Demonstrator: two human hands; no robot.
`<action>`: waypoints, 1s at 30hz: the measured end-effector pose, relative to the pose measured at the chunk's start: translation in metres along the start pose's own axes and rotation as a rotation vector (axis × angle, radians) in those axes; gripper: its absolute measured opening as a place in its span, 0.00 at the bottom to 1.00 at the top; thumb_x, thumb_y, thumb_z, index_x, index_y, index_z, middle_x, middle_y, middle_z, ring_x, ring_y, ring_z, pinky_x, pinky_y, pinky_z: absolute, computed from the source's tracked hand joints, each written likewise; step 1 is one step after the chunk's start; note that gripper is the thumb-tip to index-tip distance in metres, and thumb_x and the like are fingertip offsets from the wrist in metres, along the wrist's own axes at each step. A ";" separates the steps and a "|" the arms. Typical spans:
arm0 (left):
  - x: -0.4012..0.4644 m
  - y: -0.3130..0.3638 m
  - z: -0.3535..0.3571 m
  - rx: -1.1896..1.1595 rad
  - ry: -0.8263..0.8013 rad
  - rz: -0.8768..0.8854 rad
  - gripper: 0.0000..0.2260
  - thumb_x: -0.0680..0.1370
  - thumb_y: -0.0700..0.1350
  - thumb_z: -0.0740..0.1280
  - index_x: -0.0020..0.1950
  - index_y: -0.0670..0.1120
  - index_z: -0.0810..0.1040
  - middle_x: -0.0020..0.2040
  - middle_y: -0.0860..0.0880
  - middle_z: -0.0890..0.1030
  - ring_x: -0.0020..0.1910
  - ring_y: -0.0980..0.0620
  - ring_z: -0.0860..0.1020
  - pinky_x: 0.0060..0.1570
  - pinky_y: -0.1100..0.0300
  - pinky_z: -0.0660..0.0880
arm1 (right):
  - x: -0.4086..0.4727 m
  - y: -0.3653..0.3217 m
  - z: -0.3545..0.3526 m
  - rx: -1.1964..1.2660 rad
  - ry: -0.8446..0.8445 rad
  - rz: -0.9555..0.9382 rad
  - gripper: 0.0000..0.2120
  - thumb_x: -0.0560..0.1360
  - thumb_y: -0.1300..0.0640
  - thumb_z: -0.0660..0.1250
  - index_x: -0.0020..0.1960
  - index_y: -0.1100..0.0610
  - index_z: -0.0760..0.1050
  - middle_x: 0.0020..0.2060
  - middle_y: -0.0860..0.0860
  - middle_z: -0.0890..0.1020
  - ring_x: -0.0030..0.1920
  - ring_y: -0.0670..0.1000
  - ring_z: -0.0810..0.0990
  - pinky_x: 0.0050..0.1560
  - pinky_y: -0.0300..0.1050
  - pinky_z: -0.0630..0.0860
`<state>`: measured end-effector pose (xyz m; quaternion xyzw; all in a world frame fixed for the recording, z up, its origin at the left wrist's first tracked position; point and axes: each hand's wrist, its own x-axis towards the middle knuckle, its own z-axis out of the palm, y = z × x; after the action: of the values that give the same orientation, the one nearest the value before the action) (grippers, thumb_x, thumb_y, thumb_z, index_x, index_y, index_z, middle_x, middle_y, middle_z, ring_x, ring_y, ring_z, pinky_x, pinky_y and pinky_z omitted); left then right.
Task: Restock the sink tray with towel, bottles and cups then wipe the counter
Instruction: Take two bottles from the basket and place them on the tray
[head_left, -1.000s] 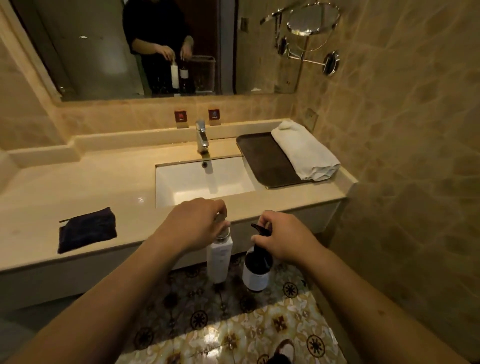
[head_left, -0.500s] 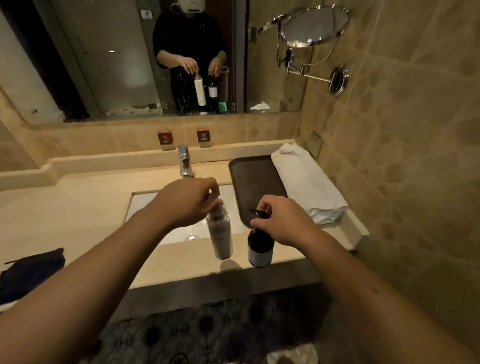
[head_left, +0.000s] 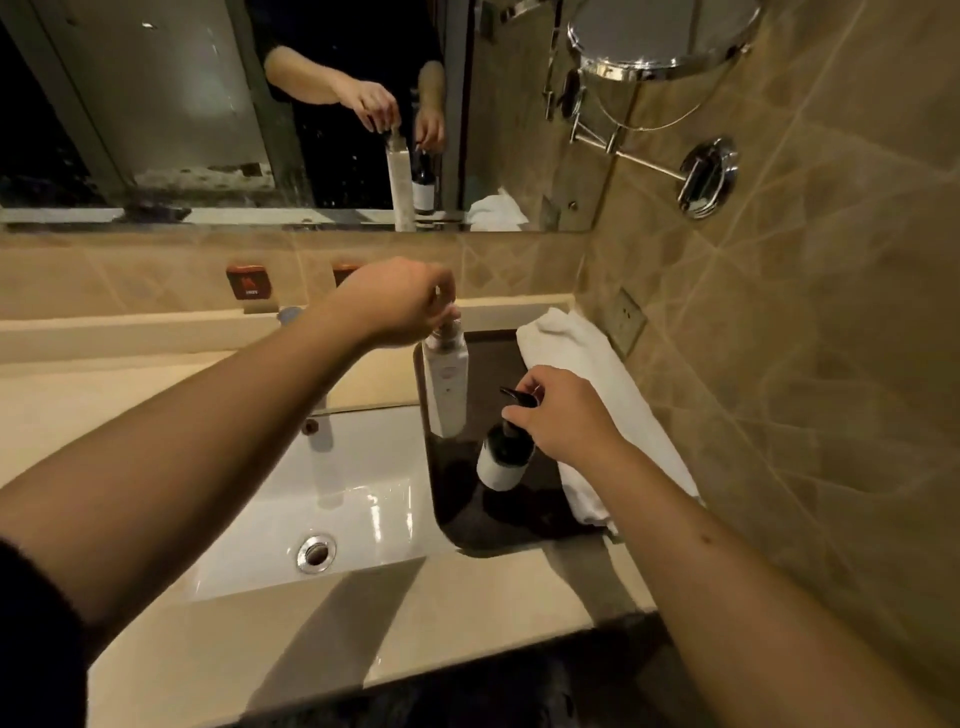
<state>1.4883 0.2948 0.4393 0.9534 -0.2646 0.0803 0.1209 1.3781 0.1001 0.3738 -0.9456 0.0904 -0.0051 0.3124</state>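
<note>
Fingers (head_left: 441, 306) of both hands pinch upright pump tops: tall white bottle (head_left: 445, 384) left, dark bottle (head_left: 505, 457) right, hanging over the dark rectangular tray (head_left: 457, 525).

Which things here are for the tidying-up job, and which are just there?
For the job:
white bottle in left hand
dark bottle in right hand
dark tray
white towel
counter

Just there:
sink
wall mirror
round mirror
</note>
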 end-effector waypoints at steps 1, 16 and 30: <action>0.018 -0.008 0.007 -0.005 0.000 0.008 0.09 0.79 0.54 0.66 0.55 0.51 0.76 0.46 0.52 0.79 0.43 0.53 0.76 0.38 0.59 0.70 | 0.013 -0.001 0.001 0.001 -0.003 0.018 0.08 0.75 0.51 0.74 0.50 0.48 0.75 0.45 0.48 0.79 0.42 0.48 0.77 0.43 0.40 0.72; 0.201 -0.085 0.099 -0.002 -0.097 0.089 0.12 0.78 0.54 0.67 0.57 0.49 0.76 0.52 0.46 0.81 0.48 0.45 0.77 0.44 0.51 0.75 | 0.188 -0.005 0.050 -0.031 0.003 0.092 0.07 0.74 0.54 0.74 0.48 0.51 0.77 0.43 0.49 0.80 0.44 0.50 0.78 0.39 0.41 0.69; 0.245 -0.089 0.136 -0.063 -0.113 0.138 0.13 0.79 0.55 0.64 0.60 0.50 0.77 0.53 0.47 0.80 0.46 0.48 0.75 0.43 0.53 0.72 | 0.240 -0.006 0.073 -0.103 -0.013 0.032 0.13 0.76 0.54 0.73 0.59 0.53 0.77 0.55 0.53 0.79 0.47 0.53 0.77 0.44 0.43 0.71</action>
<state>1.7547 0.2121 0.3452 0.9316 -0.3385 0.0261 0.1300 1.6196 0.1057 0.3071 -0.9588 0.1037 0.0107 0.2641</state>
